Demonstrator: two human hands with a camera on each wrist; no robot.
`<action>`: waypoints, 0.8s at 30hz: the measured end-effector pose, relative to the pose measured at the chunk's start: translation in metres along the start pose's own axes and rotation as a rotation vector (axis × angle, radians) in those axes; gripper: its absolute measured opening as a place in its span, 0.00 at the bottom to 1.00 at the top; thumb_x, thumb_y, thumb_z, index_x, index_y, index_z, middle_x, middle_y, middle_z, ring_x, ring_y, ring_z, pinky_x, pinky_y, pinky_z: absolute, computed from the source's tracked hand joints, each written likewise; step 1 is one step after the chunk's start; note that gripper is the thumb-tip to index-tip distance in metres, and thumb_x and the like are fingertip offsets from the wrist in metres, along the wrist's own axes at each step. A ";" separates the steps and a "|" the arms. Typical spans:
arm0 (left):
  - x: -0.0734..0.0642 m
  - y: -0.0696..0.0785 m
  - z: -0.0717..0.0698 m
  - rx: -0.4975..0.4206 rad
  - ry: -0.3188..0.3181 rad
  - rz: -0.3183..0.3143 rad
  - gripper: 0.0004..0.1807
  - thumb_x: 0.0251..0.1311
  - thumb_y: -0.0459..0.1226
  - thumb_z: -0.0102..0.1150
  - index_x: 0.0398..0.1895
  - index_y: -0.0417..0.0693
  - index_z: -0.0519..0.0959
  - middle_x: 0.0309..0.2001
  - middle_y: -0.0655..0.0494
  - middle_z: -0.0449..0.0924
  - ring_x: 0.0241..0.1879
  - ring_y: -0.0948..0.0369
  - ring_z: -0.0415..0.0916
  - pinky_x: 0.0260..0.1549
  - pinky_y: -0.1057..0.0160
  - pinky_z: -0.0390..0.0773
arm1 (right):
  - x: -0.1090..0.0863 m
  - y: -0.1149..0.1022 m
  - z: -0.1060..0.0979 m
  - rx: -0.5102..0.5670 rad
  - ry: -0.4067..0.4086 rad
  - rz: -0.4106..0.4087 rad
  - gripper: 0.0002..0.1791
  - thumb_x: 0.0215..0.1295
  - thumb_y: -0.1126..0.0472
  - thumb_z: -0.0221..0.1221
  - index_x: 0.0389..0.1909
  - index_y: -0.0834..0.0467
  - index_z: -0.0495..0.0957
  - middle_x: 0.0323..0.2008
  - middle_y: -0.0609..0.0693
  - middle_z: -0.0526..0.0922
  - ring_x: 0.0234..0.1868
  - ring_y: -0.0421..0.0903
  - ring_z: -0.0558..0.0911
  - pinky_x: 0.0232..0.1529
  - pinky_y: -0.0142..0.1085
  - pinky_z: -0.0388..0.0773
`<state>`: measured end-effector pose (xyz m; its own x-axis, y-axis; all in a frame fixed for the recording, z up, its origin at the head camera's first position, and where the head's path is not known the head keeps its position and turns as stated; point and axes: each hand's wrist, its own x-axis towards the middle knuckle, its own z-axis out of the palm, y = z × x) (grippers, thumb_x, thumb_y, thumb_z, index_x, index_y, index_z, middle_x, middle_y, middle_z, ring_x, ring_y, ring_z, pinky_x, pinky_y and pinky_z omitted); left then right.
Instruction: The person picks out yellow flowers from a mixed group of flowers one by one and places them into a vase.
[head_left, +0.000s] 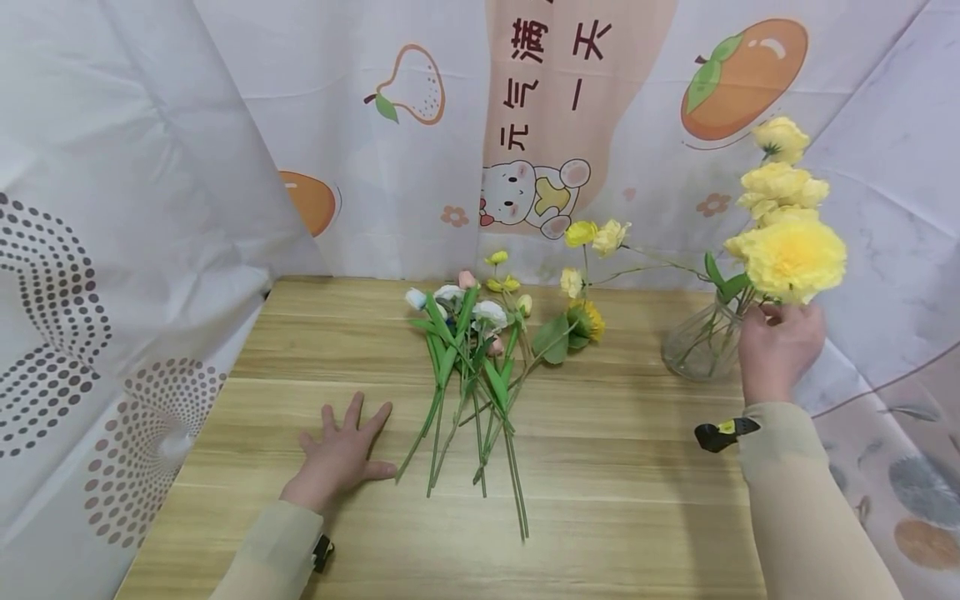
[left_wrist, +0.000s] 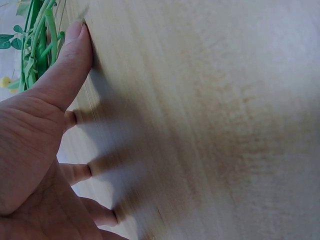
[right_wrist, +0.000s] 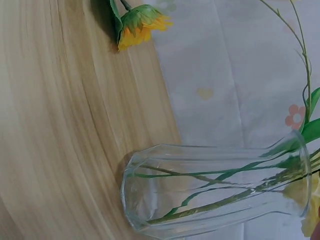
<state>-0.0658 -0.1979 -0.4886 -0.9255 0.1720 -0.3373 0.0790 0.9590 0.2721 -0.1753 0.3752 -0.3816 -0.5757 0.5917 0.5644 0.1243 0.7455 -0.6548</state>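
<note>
My right hand [head_left: 780, 346] is at the mouth of a clear glass vase [head_left: 693, 346], its fingers curled just below a large yellow flower [head_left: 797, 257]. It appears to pinch that flower's stem; the fingertips are mostly hidden. In the right wrist view, several stems stand inside the faceted vase [right_wrist: 127, 187], with only a sliver of finger at the lower right corner. More pale yellow blooms [head_left: 780, 183] rise above the hand. Fingers spread, my left hand [head_left: 341, 454] rests on the wooden table [head_left: 615, 500], its thumb near the loose flowers' stem ends.
Loose artificial flowers [head_left: 457, 342], white, pink and yellow with green stems, lie mid-table. A yellow sunflower-like bloom [head_left: 588, 321] lies at their right. Thin sprays [head_left: 609, 239] lean left from the vase. A printed curtain [head_left: 420, 192] hangs along the table's back edge.
</note>
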 end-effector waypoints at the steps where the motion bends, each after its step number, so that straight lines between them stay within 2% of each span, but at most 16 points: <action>1: 0.000 0.000 0.000 -0.002 0.002 0.001 0.58 0.50 0.66 0.69 0.82 0.60 0.55 0.81 0.33 0.38 0.70 0.16 0.36 0.51 0.10 0.43 | 0.001 0.001 0.000 0.007 -0.017 0.035 0.10 0.63 0.69 0.58 0.40 0.71 0.83 0.32 0.32 0.61 0.35 0.30 0.60 0.47 0.36 0.67; 3: 0.000 0.000 0.001 -0.005 0.004 0.003 0.58 0.49 0.66 0.69 0.82 0.60 0.55 0.81 0.33 0.38 0.70 0.16 0.36 0.50 0.09 0.43 | 0.001 0.005 0.001 0.017 -0.027 0.061 0.12 0.63 0.68 0.57 0.46 0.68 0.81 0.32 0.32 0.64 0.35 0.32 0.65 0.53 0.39 0.72; 4: 0.001 0.000 0.001 -0.004 0.003 0.001 0.58 0.49 0.66 0.69 0.82 0.60 0.55 0.81 0.34 0.38 0.70 0.16 0.35 0.50 0.09 0.43 | 0.001 0.007 0.001 0.011 -0.031 0.053 0.11 0.64 0.68 0.57 0.44 0.68 0.81 0.30 0.33 0.67 0.35 0.36 0.69 0.55 0.41 0.72; 6: 0.001 0.000 0.001 0.000 0.004 0.002 0.58 0.49 0.67 0.69 0.82 0.61 0.55 0.81 0.34 0.37 0.70 0.16 0.36 0.50 0.09 0.43 | -0.001 0.011 0.002 -0.002 -0.023 -0.003 0.11 0.65 0.68 0.57 0.42 0.70 0.81 0.25 0.44 0.77 0.33 0.47 0.76 0.54 0.48 0.74; 8: 0.001 0.000 0.002 0.003 0.002 0.002 0.58 0.49 0.67 0.69 0.82 0.61 0.55 0.81 0.34 0.37 0.71 0.16 0.36 0.50 0.09 0.43 | -0.004 0.017 0.003 -0.015 0.003 -0.111 0.13 0.66 0.67 0.57 0.36 0.77 0.82 0.23 0.61 0.81 0.33 0.60 0.78 0.51 0.55 0.72; 9: 0.001 0.000 0.002 0.003 0.001 0.004 0.58 0.49 0.67 0.69 0.82 0.61 0.55 0.81 0.34 0.37 0.70 0.16 0.36 0.50 0.09 0.43 | -0.005 0.019 0.003 -0.010 0.008 -0.141 0.14 0.67 0.67 0.57 0.34 0.77 0.83 0.24 0.67 0.82 0.33 0.64 0.78 0.49 0.56 0.72; 10: 0.001 0.001 0.001 0.001 -0.002 0.003 0.58 0.49 0.67 0.68 0.82 0.61 0.55 0.81 0.34 0.37 0.71 0.16 0.35 0.51 0.10 0.43 | -0.006 0.020 0.003 -0.009 -0.009 -0.127 0.15 0.69 0.65 0.57 0.33 0.76 0.84 0.25 0.67 0.82 0.32 0.61 0.78 0.46 0.53 0.72; 11: 0.001 0.001 0.001 -0.001 -0.003 0.003 0.58 0.49 0.67 0.68 0.82 0.61 0.55 0.81 0.34 0.37 0.71 0.16 0.35 0.51 0.10 0.43 | -0.006 0.021 0.003 0.018 -0.018 -0.094 0.16 0.69 0.64 0.57 0.35 0.75 0.84 0.27 0.64 0.83 0.31 0.57 0.79 0.42 0.49 0.74; 13: 0.000 0.001 0.000 -0.007 -0.006 0.001 0.58 0.49 0.67 0.69 0.82 0.61 0.55 0.81 0.34 0.37 0.71 0.16 0.35 0.51 0.10 0.43 | -0.006 0.023 0.003 0.093 -0.067 0.060 0.15 0.70 0.59 0.58 0.36 0.68 0.83 0.25 0.53 0.80 0.28 0.45 0.76 0.38 0.37 0.72; 15: 0.000 0.002 -0.001 -0.013 -0.008 -0.001 0.58 0.49 0.66 0.69 0.82 0.60 0.55 0.81 0.34 0.37 0.70 0.16 0.34 0.51 0.10 0.42 | -0.007 0.024 0.001 0.210 -0.135 0.304 0.10 0.70 0.54 0.60 0.37 0.57 0.79 0.28 0.44 0.73 0.28 0.36 0.70 0.35 0.28 0.68; 16: -0.001 0.002 -0.002 -0.015 -0.010 -0.003 0.58 0.49 0.66 0.69 0.82 0.61 0.55 0.81 0.34 0.37 0.71 0.16 0.34 0.52 0.10 0.42 | -0.008 0.024 0.001 0.238 -0.163 0.428 0.08 0.68 0.51 0.59 0.36 0.51 0.75 0.30 0.41 0.68 0.28 0.34 0.67 0.34 0.26 0.65; 19: -0.001 0.002 -0.002 -0.023 -0.016 -0.006 0.58 0.49 0.66 0.69 0.82 0.60 0.55 0.81 0.34 0.36 0.71 0.17 0.33 0.52 0.10 0.41 | -0.015 0.024 0.002 0.369 -0.170 0.600 0.09 0.66 0.52 0.60 0.38 0.47 0.70 0.34 0.42 0.68 0.35 0.36 0.67 0.41 0.27 0.65; 20: 0.000 0.002 -0.001 -0.024 -0.019 -0.008 0.58 0.50 0.66 0.69 0.82 0.60 0.54 0.81 0.34 0.36 0.71 0.17 0.32 0.52 0.10 0.41 | -0.020 0.024 0.003 0.379 -0.167 0.617 0.08 0.66 0.52 0.59 0.39 0.46 0.69 0.36 0.42 0.68 0.38 0.36 0.67 0.43 0.27 0.65; 21: 0.000 0.002 -0.001 -0.026 -0.021 -0.009 0.58 0.50 0.66 0.69 0.82 0.61 0.54 0.82 0.34 0.35 0.71 0.17 0.32 0.52 0.10 0.40 | -0.026 0.024 0.005 0.363 -0.156 0.591 0.07 0.66 0.53 0.58 0.38 0.45 0.68 0.36 0.41 0.67 0.38 0.35 0.67 0.44 0.28 0.64; 23: 0.001 0.001 0.000 -0.027 -0.023 -0.011 0.58 0.50 0.66 0.69 0.82 0.61 0.53 0.82 0.35 0.34 0.71 0.17 0.31 0.52 0.10 0.39 | -0.040 0.025 0.011 0.367 -0.118 0.485 0.07 0.67 0.57 0.57 0.39 0.44 0.68 0.35 0.40 0.69 0.37 0.35 0.70 0.43 0.28 0.66; 24: 0.001 0.000 0.001 -0.027 -0.023 -0.011 0.58 0.50 0.66 0.69 0.83 0.61 0.53 0.82 0.35 0.34 0.71 0.18 0.31 0.52 0.10 0.39 | -0.047 0.025 0.014 0.349 -0.116 0.453 0.07 0.67 0.58 0.57 0.36 0.45 0.67 0.32 0.41 0.69 0.34 0.35 0.69 0.40 0.29 0.66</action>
<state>-0.0664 -0.1976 -0.4896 -0.9174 0.1673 -0.3610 0.0591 0.9546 0.2921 -0.1563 0.3620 -0.4315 -0.6141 0.7760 0.1439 0.1161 0.2692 -0.9560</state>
